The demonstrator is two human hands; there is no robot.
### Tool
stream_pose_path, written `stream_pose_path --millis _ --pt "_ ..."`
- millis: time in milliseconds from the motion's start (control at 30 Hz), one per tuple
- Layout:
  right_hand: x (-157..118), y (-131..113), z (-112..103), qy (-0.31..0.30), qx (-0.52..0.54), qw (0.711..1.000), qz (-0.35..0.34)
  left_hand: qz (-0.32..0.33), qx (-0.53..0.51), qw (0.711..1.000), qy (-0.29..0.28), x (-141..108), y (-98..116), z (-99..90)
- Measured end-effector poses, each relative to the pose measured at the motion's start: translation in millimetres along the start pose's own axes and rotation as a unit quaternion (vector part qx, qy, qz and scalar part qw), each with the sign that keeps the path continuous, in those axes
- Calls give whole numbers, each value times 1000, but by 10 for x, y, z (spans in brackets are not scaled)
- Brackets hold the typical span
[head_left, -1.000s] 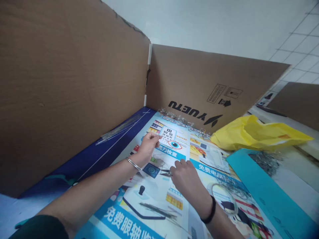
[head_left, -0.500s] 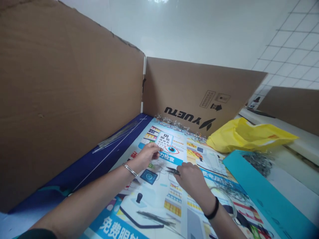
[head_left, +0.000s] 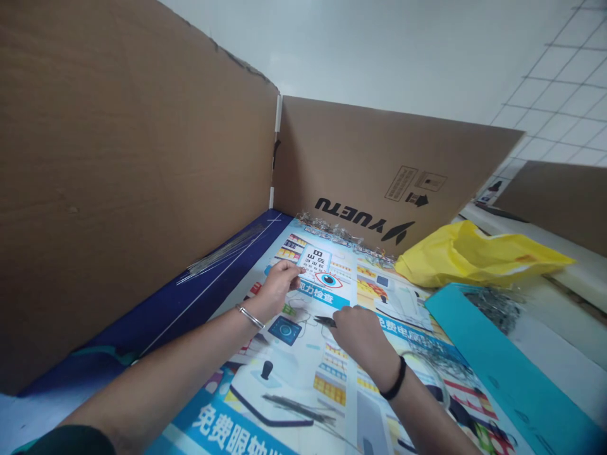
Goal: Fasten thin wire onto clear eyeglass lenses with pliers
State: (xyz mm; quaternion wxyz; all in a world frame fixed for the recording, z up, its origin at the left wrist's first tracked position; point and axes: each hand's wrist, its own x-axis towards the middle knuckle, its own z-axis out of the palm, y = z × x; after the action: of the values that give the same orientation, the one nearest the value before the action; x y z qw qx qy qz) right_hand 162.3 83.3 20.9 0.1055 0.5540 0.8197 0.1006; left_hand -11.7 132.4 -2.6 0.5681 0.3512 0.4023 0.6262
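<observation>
My right hand (head_left: pixel 363 338) is closed around a pair of small pliers (head_left: pixel 325 321), whose dark pointed jaws stick out to the left, low over the printed sheet. Ahead and to the left, my left hand (head_left: pixel 281 285) pinches thumb against fingers on what looks like a thin wire, very faint against the print. Fine loops of wire seem to run between the hand and the pliers, though they are hard to make out. Below them, a bundle of straight thin wires (head_left: pixel 300 408) lies on the sheet.
Cardboard walls stand at the left (head_left: pixel 142 164) and back (head_left: pixel 360 158). Long wires (head_left: pixel 222 253) lie beside the left wall. A row of tangled wire pieces (head_left: pixel 332 229) lines the back. At right are a yellow bag (head_left: pixel 446 259) and a teal box (head_left: pixel 502 366) holding a wire heap (head_left: pixel 493 309).
The view has shifted slightly. My left hand has moved a little up and away from the pliers. My right hand has turned slightly, the pliers still in it.
</observation>
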Motion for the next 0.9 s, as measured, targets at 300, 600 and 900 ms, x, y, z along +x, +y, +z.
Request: stream_pose_path --millis 300,600,900 --pt "-100 -94 -6 21 -27 999 -19 8 -11 1000 -7 -24 -3 23" --pt "-42 47 -27 43 -30 998 -21 16 -20 1000 7 2 -1 7" --pt "-13 208 -46 42 -34 999 5 27 -26 999 20 1 12 9"
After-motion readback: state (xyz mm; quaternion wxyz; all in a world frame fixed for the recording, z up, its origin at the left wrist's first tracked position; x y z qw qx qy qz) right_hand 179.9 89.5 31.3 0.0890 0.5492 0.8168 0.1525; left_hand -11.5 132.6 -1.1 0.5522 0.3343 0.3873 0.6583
